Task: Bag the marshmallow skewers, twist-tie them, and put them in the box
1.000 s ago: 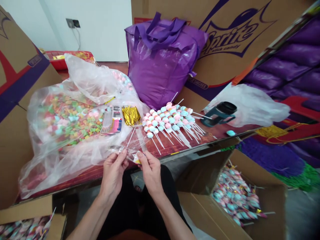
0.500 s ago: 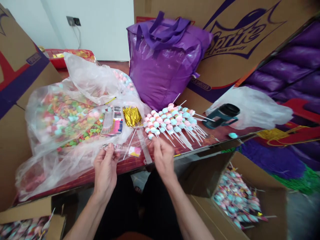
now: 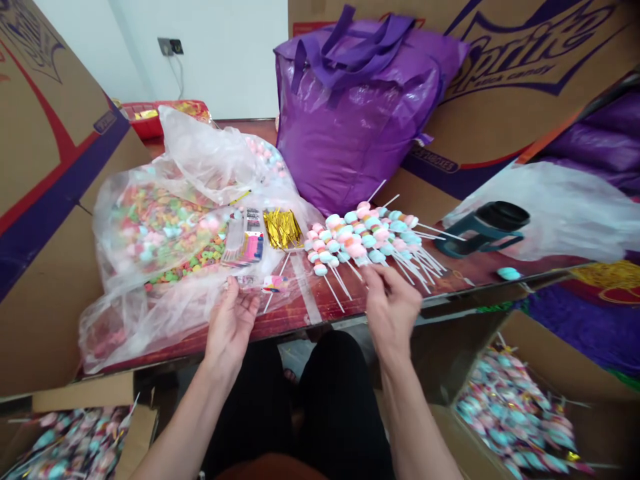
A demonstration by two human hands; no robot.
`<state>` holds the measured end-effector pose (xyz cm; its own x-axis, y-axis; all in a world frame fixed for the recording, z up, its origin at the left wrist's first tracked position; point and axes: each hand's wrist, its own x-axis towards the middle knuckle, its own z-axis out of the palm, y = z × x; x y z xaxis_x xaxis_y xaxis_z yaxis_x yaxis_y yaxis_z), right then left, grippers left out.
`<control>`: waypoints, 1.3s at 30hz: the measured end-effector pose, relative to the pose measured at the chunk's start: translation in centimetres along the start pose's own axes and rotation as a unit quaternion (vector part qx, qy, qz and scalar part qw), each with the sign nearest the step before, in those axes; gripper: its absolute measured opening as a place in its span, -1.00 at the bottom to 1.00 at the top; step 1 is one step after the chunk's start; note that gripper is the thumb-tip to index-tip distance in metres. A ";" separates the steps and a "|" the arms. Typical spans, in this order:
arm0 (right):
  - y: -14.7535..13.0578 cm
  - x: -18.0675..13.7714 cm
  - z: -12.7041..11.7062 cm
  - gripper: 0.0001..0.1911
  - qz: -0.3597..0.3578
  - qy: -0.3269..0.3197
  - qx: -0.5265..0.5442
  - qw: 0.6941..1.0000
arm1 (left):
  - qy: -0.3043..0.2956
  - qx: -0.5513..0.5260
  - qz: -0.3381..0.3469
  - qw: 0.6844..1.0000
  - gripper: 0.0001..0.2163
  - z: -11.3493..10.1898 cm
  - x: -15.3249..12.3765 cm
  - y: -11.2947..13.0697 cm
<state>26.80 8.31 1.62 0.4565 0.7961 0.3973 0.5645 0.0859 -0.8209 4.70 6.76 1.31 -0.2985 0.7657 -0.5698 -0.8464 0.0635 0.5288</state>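
My left hand [image 3: 234, 321] pinches the edge of a clear plastic bag [image 3: 250, 293] between thumb and fingers. A small printed label [image 3: 275, 285] shows in it. My right hand [image 3: 393, 303] is closed at the front of a pile of pink and blue marshmallow skewers [image 3: 375, 230], its fingers around the stick of one marshmallow skewer [image 3: 357, 251]. White sticks point toward me from the pile. Gold twist ties [image 3: 283, 229] and a stack of printed labels [image 3: 245, 248] lie between the pile and a large clear bag of loose candy [image 3: 167, 220].
A purple tote bag [image 3: 360, 120] stands behind the skewers. A dark mug [image 3: 480, 230] lies tilted at the right, near a loose blue marshmallow [image 3: 509, 274]. Below the table edge, cardboard boxes [image 3: 137, 440] hold wrapped skewers [image 3: 520, 413]. A red basket [image 3: 145, 127] sits at the back left.
My right hand has moved right, from the near left corner of the pile to its front middle, and now grips a stick. My left hand keeps the clear bag. The camera view has shifted left.
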 end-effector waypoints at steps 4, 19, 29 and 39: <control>-0.5 -5.9 -3.1 -0.83 0.056 -0.059 0.127 0.989 | 0.005 -0.004 -0.011 1.000 -0.82 0.4 0.3 0.1; -0.9 -8.1 -5.2 -0.85 -0.076 -0.186 0.084 0.976 | -0.168 0.121 0.115 0.972 -0.65 -0.4 -0.5 -1.3; -0.7 -10.6 -2.9 -0.85 -0.066 -0.183 0.076 0.978 | -0.165 0.140 0.132 0.967 -0.63 -0.8 -0.9 -1.7; -1.4 -11.2 -2.4 -0.76 0.058 -0.335 0.121 0.933 | -0.205 0.165 0.069 0.962 -0.67 -1.1 -1.5 -1.9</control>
<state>22.57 -2.16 -0.68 -0.0730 0.9971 0.0203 0.3295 0.0434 -0.9431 6.28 4.81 0.43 -0.1411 0.9655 -0.2190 -0.6045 0.0912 0.7914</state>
